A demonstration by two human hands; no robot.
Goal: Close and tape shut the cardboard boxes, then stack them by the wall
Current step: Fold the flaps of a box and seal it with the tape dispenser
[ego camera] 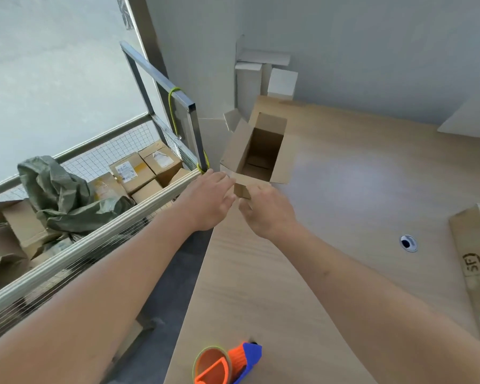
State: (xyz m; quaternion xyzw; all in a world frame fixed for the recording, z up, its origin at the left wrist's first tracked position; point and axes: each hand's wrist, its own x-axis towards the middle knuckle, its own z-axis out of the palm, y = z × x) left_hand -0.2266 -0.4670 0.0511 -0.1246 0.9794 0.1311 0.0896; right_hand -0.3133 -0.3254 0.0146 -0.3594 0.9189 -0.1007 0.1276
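An open brown cardboard box (263,145) stands on the wooden table (358,195), its flaps spread and its inside empty. My left hand (208,198) reaches to the box's near left corner, fingers fairly straight and touching the near flap. My right hand (266,212) is just beside it, fingers curled around the near flap's edge. An orange and blue tape dispenser (227,364) lies at the table's near edge, below both arms.
A wire cage trolley (94,239) on the left holds several sealed cardboard boxes (147,167) and a green sack (58,195). White boxes (277,79) stand by the far wall. A flattened printed carton (477,256) lies at the table's right. A cable grommet (408,242) sits in the tabletop.
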